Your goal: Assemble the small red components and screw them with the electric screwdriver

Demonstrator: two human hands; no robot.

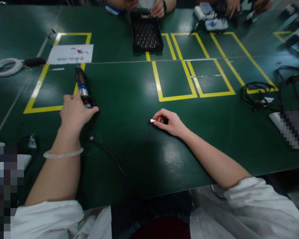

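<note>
My left hand is at the rear part of an electric screwdriver that lies on the table, its bit end pointing away from me. The thumb sticks out to the right, apart from the fingers. Whether the fingertips touch the tool I cannot tell. A black cable runs from the screwdriver towards the table's front edge. Near the middle of the table, my right hand pinches a small shiny piece with red on it between thumb and fingertips. Its exact kind is too small to make out.
Yellow tape outlines mark the green table. A printed sheet lies beyond the screwdriver, near a white coil. Across the table, another person's hands are at a black tray. Coiled black cable lies right.
</note>
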